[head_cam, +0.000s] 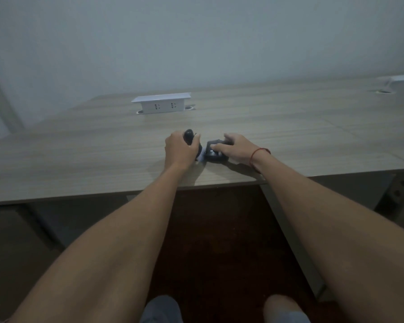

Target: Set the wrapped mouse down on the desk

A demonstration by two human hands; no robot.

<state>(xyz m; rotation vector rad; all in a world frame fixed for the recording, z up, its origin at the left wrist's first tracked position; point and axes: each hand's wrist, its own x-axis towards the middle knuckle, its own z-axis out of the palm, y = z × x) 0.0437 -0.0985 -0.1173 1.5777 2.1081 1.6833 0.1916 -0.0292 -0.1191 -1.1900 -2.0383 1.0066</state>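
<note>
Black rounded object [189, 135] stands upright in the left grip [179, 151], fingers curled round it. Just beside, the right grip [234, 148] lies with relaxed fingers atop a dark case [214, 155] on the desk [289, 127].

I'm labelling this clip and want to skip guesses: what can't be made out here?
All in the head view:
- Dark object in the left hand: fingers cover most of it; its kind is unclear.
- Black item under the right hand: fingers hide its top; its white lettering is blurred.
- White piece between the hands: mostly hidden.
- White fixture on the table: cut off by the right edge.
</note>
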